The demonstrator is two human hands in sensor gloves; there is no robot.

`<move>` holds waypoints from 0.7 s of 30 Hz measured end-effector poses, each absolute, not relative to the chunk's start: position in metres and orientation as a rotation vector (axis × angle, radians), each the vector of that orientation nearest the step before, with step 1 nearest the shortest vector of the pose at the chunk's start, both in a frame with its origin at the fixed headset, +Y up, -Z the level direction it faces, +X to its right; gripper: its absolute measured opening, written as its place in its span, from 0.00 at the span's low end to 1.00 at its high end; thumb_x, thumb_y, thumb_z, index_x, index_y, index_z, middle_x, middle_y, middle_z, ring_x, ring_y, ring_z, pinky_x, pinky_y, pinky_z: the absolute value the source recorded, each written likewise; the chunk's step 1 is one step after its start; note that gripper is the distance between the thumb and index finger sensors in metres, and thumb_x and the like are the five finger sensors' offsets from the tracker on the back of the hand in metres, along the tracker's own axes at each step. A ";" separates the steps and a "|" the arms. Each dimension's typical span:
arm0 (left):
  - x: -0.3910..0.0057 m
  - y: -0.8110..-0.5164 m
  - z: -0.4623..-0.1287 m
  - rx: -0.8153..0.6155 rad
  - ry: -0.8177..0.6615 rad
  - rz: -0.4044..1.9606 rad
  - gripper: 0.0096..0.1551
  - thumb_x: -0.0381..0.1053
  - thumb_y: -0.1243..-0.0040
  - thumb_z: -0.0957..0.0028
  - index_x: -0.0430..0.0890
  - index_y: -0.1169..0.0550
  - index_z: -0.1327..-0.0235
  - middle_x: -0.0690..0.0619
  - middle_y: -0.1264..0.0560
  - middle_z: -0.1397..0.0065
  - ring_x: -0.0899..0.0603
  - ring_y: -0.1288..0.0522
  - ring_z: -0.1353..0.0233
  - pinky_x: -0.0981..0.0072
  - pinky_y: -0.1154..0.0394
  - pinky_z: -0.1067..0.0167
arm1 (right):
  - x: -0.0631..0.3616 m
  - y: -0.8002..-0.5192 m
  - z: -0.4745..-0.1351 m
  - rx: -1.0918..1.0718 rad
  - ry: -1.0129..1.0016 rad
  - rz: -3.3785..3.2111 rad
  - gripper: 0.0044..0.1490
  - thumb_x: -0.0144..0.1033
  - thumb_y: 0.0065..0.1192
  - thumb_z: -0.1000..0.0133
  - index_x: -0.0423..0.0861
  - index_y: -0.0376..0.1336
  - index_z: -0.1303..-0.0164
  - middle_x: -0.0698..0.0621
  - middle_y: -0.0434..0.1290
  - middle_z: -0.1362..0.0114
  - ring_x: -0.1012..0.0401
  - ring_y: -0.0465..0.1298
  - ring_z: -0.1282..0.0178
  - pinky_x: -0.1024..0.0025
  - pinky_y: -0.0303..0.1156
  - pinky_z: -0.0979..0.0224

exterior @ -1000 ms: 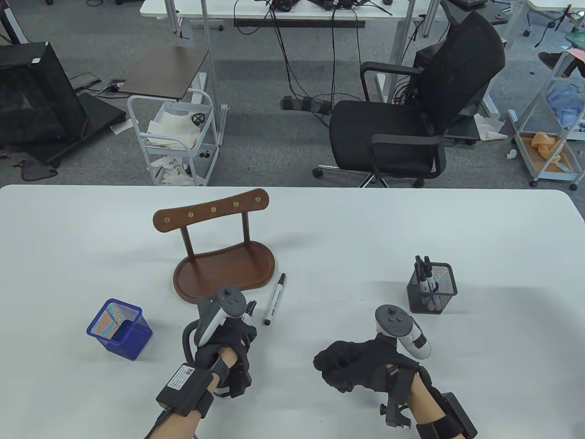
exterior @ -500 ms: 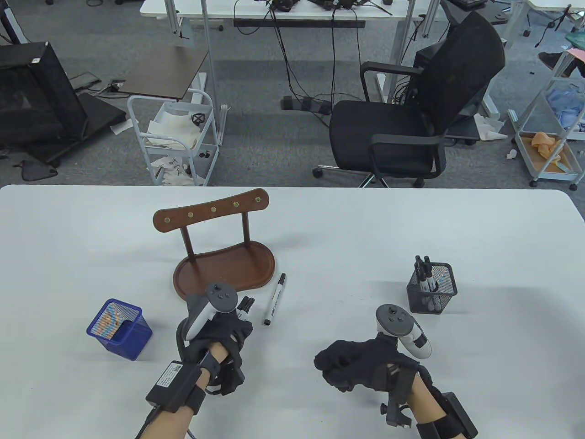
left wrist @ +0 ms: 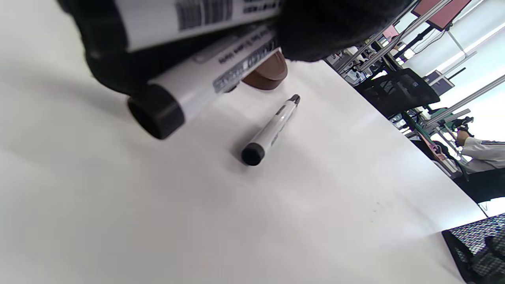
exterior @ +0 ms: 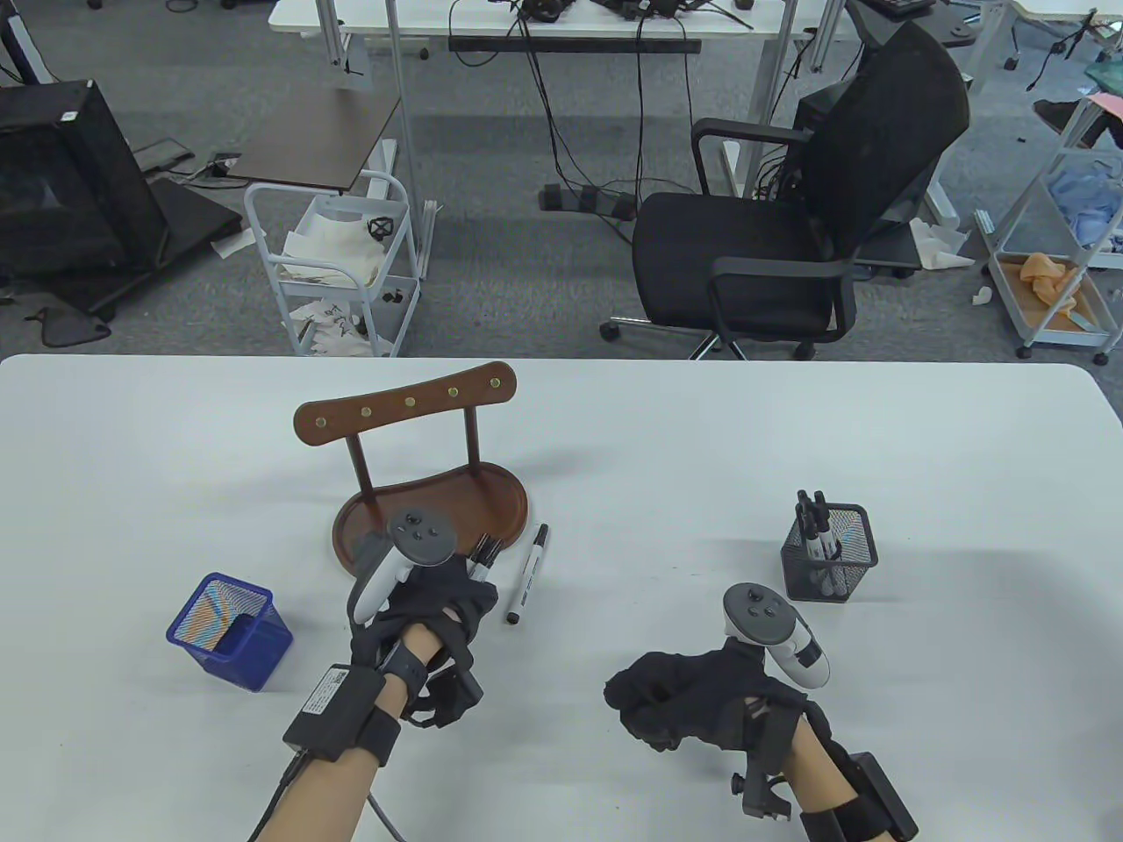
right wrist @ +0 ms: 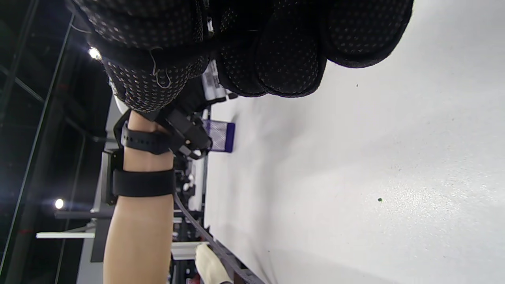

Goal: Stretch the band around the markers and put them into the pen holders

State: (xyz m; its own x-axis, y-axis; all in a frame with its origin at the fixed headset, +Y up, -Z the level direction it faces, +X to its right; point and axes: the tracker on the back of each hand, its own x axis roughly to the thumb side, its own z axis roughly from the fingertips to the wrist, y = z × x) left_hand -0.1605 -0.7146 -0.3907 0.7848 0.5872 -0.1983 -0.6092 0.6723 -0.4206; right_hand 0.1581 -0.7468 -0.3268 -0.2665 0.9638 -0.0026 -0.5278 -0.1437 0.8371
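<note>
White rectangular worktop [exterior: 667, 438], matt, standing in an office with grey carpet; behind it a black mesh office chair [exterior: 807, 219] on castors, a white wire trolley [exterior: 338, 263] holding papers, and further white desks trailing cables. On the worktop, left centre: a brown wooden stand [exterior: 421, 491] with an oval tray base and a curved top rail set with brass studs. Near left: a blue mesh pen holder [exterior: 230, 630], upright, no markers visible inside. Right: a black mesh pen holder [exterior: 831, 553], upright, containing several black-capped white markers. Beside the wooden stand's base: one loose white marker with black cap [exterior: 526, 574], lying flat on the surface. Left hand [exterior: 434, 618], gloved black, fingers wrapped around a bundle of white markers [left wrist: 205, 47], held just above the worktop near the stand. Right hand [exterior: 693, 697], gloved, fingers curled into a fist, nothing held, resting on the worktop.
</note>
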 end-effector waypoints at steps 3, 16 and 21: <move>-0.151 -0.708 -0.399 -0.462 0.043 0.637 0.25 0.50 0.40 0.37 0.39 0.32 0.36 0.38 0.25 0.30 0.32 0.19 0.35 0.39 0.21 0.39 | 0.158 -0.747 -0.327 0.684 0.903 1.668 0.31 0.42 0.76 0.47 0.56 0.67 0.32 0.48 0.80 0.37 0.51 0.81 0.46 0.48 0.76 0.39; -0.124 -0.715 -0.430 -0.464 0.071 0.612 0.24 0.51 0.39 0.38 0.40 0.31 0.37 0.39 0.19 0.36 0.35 0.13 0.42 0.43 0.15 0.47 | 0.162 -0.745 -0.327 0.678 0.896 1.663 0.31 0.42 0.76 0.47 0.56 0.67 0.32 0.48 0.80 0.37 0.51 0.81 0.46 0.48 0.76 0.39; -0.118 -0.718 -0.435 -0.443 0.095 0.611 0.28 0.48 0.38 0.39 0.38 0.35 0.34 0.44 0.18 0.40 0.39 0.12 0.46 0.44 0.15 0.49 | 0.165 -0.744 -0.328 0.671 0.880 1.661 0.31 0.43 0.76 0.47 0.56 0.67 0.32 0.48 0.80 0.37 0.51 0.81 0.46 0.48 0.76 0.39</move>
State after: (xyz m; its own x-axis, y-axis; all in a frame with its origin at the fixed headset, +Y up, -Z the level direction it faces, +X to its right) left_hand -0.1178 -0.7177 -0.4345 0.8177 0.5339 -0.2152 -0.5740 0.7285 -0.3739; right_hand 0.1648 -0.7437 -0.3280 -0.2531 0.9674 -0.0065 -0.5488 -0.1380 0.8245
